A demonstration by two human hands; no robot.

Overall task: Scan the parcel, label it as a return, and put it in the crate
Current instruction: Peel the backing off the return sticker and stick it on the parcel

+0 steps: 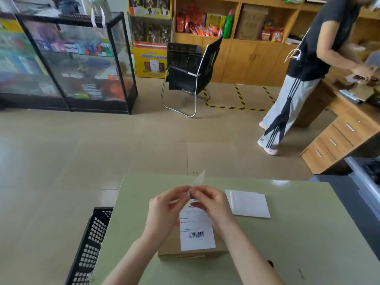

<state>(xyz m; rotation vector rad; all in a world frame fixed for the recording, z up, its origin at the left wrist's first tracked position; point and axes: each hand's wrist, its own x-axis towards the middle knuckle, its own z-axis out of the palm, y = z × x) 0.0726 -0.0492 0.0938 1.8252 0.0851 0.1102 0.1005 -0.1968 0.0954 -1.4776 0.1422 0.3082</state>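
Cardboard parcel [192, 246] lies half hidden under both hands [191, 206], fingertips pinching one thin blurred label sheet [198, 179].

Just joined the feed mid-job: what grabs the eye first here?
Centre foreground, the left hand and right hand pinch a small white label above a cardboard parcel bearing a barcoded shipping label on the green table. A black crate sits at the table's left edge, and spare label sheets lie just right of the hands.

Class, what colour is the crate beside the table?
Black, with a perforated lattice wall: the crate, seen in the head view.
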